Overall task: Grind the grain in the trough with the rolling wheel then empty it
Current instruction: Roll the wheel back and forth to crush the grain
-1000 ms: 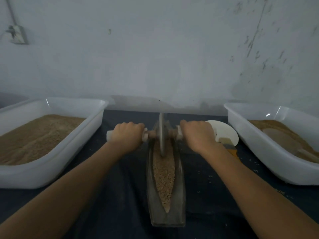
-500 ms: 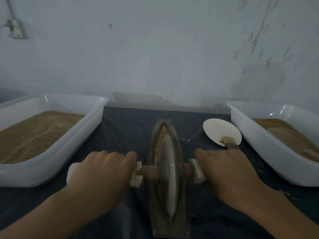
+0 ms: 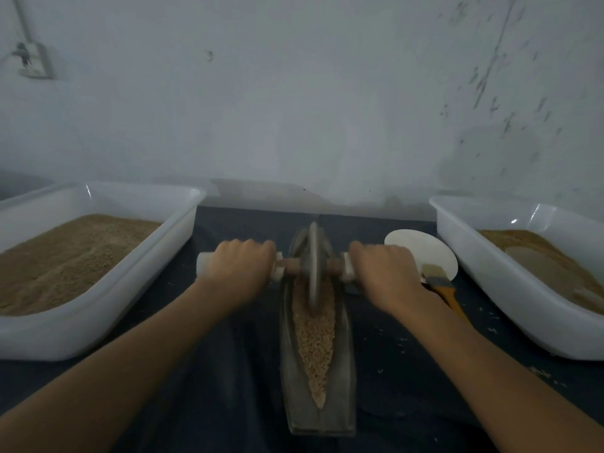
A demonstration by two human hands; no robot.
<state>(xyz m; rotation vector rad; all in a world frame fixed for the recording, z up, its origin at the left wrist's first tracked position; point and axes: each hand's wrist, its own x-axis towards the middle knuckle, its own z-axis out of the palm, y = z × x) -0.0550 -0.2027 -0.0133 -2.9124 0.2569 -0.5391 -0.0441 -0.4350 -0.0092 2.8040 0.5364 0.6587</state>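
On the dark cloth (image 3: 209, 371), far left, sits a white tub (image 3: 137, 282) heaped with brown meal. Next comes the left hand (image 3: 240, 268), fingers curled tight round the pale handle of the axle (image 3: 291, 265). At the middle the long boat-shaped trough (image 3: 344, 371) runs away from the person, its grain (image 3: 315, 348) lying in a narrow strip along the groove. Upright in the far end of that groove stands the rolling wheel (image 3: 313, 266), its rim down in the grain. Further right, the right hand (image 3: 385, 273) wraps the other handle the same way. Just beyond it lie a white disc (image 3: 425, 253) and a brush (image 3: 439, 284) with a yellow handle, then a second white tub (image 3: 483, 276) holding brown meal
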